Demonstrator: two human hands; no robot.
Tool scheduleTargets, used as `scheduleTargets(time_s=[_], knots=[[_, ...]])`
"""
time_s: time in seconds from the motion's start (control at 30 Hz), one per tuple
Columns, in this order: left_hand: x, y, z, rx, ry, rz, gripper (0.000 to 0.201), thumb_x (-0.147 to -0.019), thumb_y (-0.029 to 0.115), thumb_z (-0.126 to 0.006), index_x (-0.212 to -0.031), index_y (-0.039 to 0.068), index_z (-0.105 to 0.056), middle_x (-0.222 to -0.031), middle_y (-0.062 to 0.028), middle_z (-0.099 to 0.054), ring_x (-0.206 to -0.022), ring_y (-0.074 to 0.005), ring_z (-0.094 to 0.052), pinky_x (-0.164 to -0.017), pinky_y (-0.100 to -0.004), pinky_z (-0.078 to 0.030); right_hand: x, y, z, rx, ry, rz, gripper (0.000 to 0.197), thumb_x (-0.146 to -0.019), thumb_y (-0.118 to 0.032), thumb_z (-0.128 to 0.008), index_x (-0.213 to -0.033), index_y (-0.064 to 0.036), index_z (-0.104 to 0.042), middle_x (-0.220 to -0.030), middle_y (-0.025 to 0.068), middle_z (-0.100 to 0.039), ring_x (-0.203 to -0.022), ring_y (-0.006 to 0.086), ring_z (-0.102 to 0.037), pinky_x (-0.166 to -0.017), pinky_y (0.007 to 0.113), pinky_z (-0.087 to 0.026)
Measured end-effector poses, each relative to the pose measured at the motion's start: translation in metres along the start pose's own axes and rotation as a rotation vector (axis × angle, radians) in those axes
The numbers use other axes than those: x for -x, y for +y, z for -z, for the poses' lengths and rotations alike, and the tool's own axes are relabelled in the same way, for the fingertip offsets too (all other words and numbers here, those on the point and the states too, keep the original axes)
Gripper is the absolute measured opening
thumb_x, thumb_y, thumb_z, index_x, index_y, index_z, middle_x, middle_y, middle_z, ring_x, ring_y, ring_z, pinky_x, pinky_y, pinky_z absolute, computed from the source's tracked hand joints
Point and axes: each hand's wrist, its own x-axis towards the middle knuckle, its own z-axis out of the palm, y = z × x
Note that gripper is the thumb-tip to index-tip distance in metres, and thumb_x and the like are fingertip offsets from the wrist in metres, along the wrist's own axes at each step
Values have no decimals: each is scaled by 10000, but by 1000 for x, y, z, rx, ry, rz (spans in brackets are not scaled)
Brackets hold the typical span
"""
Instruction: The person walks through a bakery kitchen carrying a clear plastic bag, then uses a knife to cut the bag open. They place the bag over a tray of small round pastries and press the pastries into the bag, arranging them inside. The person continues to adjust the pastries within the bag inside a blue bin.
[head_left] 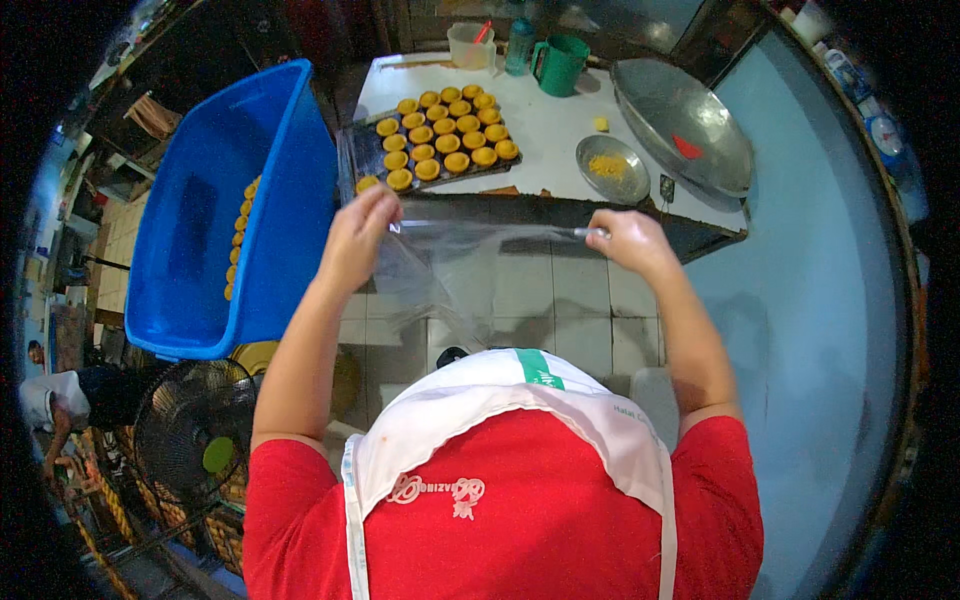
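Clear thin plastic, a bag or sheet (445,265), is stretched between my two hands in front of the table's near edge. My left hand (368,225) pinches one end of it, close to the lower left corner of a dark tray (357,150). The other end is gripped by my right hand (630,240), below a metal dish (632,182). Rows of small round yellow tarts (447,143) stand on the tray. The plastic's lower part hangs loose and see-through over the tiled floor.
A large blue tub (190,230) with a row of tarts inside stands left. The white table (545,130) also bears a wide metal pan (700,110), a green mug (562,66), a bottle (519,50) and a pitcher (470,48). A fan (185,425) and another person (58,400) are at lower left.
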Motion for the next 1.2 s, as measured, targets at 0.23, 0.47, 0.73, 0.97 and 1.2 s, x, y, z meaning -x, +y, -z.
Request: scheduleTargets(time_s=[0.23,0.47,0.73,0.97,1.2], knots=[[-45,106,36,-17,-8,-194,359,-812,157,-751,-1053,97,-493,-877,31,-432,-821,-73,-454,-736,-202,-379,-1,13,112,129,139,223,277,-888,-298,-674,-1053,-79,-712,-975,172,-711,-958,359,-667,-826,450,-513],[-45,183,50,181,-220,-225,587,-794,1,-685,-1350,74,-512,-999,35,-515,-951,-73,-506,-870,-212,-416,18,-10,157,109,250,430,260,-897,-280,-657,-1069,-93,-710,-987,162,-709,-962,353,-665,-836,455,-513],[-28,241,58,-20,-21,-344,271,-955,136,-627,-1210,68,-690,-945,63,-607,-838,-33,-491,-740,-198,-395,0,-39,144,169,280,538,265,-910,-321,-631,-1097,-152,-714,-1006,154,-718,-977,340,-681,-857,465,-533],[-22,233,82,-292,230,-479,276,-1039,203,-538,-1219,50,-679,-913,9,-650,-785,-64,-536,-724,-217,-437,0,-51,155,211,262,509,272,-916,-299,-597,-1084,-113,-703,-1006,150,-719,-978,347,-679,-872,473,-532],[-5,233,93,-213,264,-509,228,-1050,121,-501,-1187,21,-654,-985,-49,-698,-908,-113,-630,-839,-256,-496,7,-55,174,259,358,439,265,-874,-258,-598,-1059,-100,-704,-991,158,-717,-980,349,-682,-869,473,-536]])
